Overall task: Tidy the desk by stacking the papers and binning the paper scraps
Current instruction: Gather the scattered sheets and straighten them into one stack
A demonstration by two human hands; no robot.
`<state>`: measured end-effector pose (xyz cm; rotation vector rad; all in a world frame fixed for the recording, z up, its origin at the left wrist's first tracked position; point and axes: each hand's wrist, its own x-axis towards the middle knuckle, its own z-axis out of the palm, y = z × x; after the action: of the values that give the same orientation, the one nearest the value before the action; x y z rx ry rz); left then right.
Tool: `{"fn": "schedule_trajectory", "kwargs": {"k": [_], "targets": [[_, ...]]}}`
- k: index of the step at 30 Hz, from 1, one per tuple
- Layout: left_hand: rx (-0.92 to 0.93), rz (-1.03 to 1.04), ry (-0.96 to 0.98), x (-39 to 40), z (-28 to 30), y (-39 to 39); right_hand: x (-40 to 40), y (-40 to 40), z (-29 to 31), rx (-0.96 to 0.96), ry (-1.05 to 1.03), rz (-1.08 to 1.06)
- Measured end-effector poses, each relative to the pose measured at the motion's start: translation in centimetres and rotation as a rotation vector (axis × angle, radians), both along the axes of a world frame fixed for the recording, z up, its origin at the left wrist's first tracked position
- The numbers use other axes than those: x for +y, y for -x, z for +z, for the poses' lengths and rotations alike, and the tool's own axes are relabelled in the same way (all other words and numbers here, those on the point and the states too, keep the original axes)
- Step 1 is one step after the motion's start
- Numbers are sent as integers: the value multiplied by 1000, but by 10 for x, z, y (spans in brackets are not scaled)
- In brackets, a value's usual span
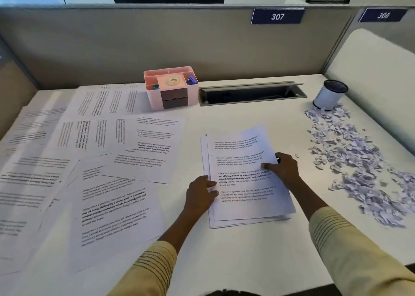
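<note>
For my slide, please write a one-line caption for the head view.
Both hands, left hand and right hand, square a paper stack; loose sheets and paper scraps remain.

Bare desk (pixel 224 262) between loose sheets (pixel 116 206) and scraps (pixel 359 165).

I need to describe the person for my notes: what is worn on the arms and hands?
Both arms wear loose pale yellow sleeves with a band of thin dark stripes near each cuff. The left hand and right hand are bare: no gloves visible.
</note>
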<state>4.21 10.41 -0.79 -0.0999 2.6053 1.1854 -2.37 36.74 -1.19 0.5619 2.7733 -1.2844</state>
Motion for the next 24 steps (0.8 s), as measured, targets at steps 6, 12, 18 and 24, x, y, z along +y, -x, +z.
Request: {"fn": "schedule_trajectory", "kwargs": {"k": [6,12,18,24], "targets": [[-14,-42,66,6,-2,-4,2,-3,-10,-7,-133,-17],[5,-96,85,7,-1,-8,-9,-12,-2,53,-240,17],[62,-96,100,-14,7,-11,-48,-14,19,205,-173,148],[104,-18,117,-61,14,-18,-115,-8,23,252,-146,333]]}}
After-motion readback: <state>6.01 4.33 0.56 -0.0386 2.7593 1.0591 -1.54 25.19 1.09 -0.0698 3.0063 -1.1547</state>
